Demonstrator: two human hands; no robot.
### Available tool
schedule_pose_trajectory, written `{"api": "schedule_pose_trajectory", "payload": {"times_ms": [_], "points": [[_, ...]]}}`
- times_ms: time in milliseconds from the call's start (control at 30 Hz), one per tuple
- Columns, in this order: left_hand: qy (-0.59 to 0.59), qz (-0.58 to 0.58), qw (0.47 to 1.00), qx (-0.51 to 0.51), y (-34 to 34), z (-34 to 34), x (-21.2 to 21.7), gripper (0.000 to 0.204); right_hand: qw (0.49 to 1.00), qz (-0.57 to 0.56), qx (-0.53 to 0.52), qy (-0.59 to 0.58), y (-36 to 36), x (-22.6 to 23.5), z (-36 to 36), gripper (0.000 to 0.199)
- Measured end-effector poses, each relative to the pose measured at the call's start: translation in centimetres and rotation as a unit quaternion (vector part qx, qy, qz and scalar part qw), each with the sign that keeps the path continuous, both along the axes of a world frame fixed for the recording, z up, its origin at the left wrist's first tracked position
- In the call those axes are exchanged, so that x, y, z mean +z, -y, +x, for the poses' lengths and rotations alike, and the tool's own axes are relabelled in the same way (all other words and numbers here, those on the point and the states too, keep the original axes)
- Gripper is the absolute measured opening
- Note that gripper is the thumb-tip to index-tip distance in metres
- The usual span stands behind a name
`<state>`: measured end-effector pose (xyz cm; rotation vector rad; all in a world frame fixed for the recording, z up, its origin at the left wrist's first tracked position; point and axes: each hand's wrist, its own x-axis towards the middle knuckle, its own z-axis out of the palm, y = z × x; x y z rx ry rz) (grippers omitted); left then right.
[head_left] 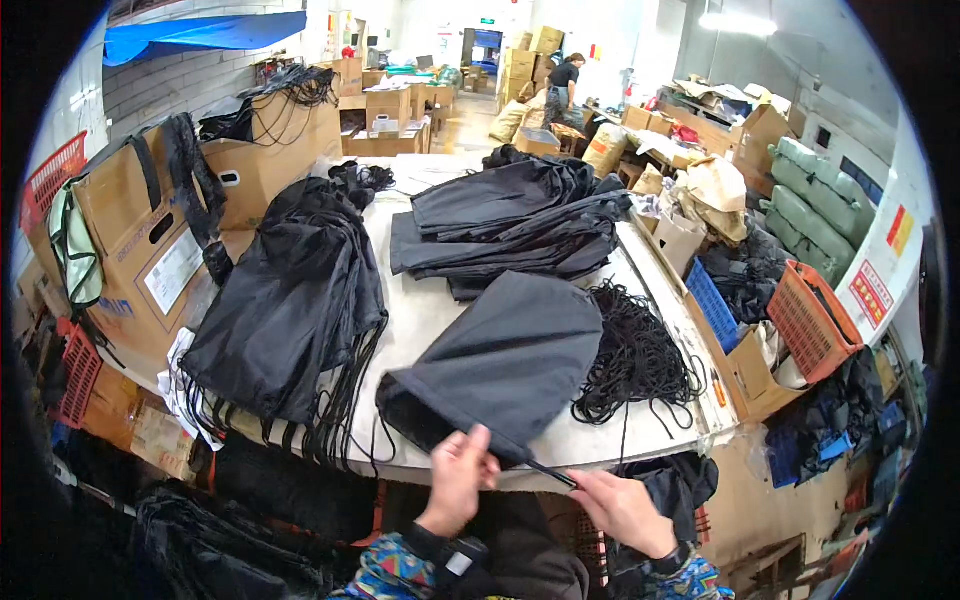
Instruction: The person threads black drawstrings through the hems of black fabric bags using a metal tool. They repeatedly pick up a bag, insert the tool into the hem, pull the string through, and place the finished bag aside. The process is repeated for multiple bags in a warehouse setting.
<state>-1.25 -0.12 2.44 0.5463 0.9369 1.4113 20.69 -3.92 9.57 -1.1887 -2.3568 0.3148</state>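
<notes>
Blue tarp upper left; orange crate, green bundles right.

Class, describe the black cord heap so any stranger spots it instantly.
Find the pale table. On its right side, just right of the spread black bag, lies the heap of black cords. Unlike the smooth bag, it is all thin, looping strands.

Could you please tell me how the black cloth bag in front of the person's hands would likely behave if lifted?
The black cloth bag would probably flop and fold, as its surface shows creases. It is likely light for its size, since it lies nearly flat. Rolling seems unlikely, given its broad shape.
</notes>
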Motion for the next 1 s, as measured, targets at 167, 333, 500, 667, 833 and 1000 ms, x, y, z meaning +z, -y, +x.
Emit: {"api": "schedule_pose_trajectory", "payload": {"times_ms": [167, 333, 500, 667, 833, 1000], "points": [[-0.143, 0.033, 0.989, -0.009, -0.6, -0.4, 0.1, 0.037, 0.996, -0.073, -0.013, -0.042, 0.7, 0.5, 2.5, 0.013], [-0.128, 0.093, 0.966, -0.205, 1.4, 2.6, -0.1, 0.035, 0.995, -0.059, -0.017, -0.079, -0.6, -1.1, -0.6, 0.014], [0.014, 0.076, 0.991, -0.112, -0.6, 3.7, 1.6, 0.024, 0.992, -0.077, -0.048, -0.09, -0.7, -1.5, -0.6, 0.014], [-0.085, 0.152, 0.979, -0.107, -0.8, 5.0, 1.6, 0.02, 0.999, 0.051, -0.003, -0.008, -2.5, -1.1, -0.6, 0.012], [-0.402, 0.311, 0.861, 0.01, -0.8, 4.8, -0.4, 0.014, 0.973, 0.125, -0.033, -0.189, -4.7, 6.4, -2.4, 0.044], [-0.648, 0.373, 0.66, -0.073, -0.3, 4.4, 0.0, 0.005, 0.922, 0.028, -0.024, -0.385, -3.6, 10.3, -1.5, 0.031]]}}
